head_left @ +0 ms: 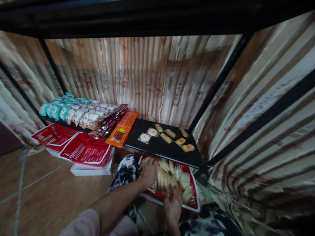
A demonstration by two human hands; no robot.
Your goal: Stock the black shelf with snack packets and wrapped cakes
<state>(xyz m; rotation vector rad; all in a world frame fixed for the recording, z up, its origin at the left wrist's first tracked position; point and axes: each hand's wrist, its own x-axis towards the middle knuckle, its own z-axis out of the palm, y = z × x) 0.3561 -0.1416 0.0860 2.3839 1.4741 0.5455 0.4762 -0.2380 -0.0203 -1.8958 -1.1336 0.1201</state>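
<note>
A red perforated plastic basket with a white rim (196, 193) lies at about 6 o'clock in the view, filled with pale, round, flat cakes in clear wrappers (163, 180). Two further red plastic baskets with white handles, one farther off (55, 136) and one nearer (86, 149), stand side by side between 8 and 9 o'clock; the nearer rests on a white box (91, 169).

The left hand (149, 172) is at 10 o'clock in the filled basket, fingers bent down among the cakes. The right hand (173, 200) is at 6 o'clock, fingers curled against the pile. Fingertips are partly hidden; finger spread and firmness of grip cannot be determined.

Between the hands, a row of cakes stands on edge, its long axis roughly 9 to 3 o'clock. Above, on the black shelf (157, 150), lie two round white cakes (152, 132), with small yellow packets (166, 137) toward their 3 o'clock.
</note>
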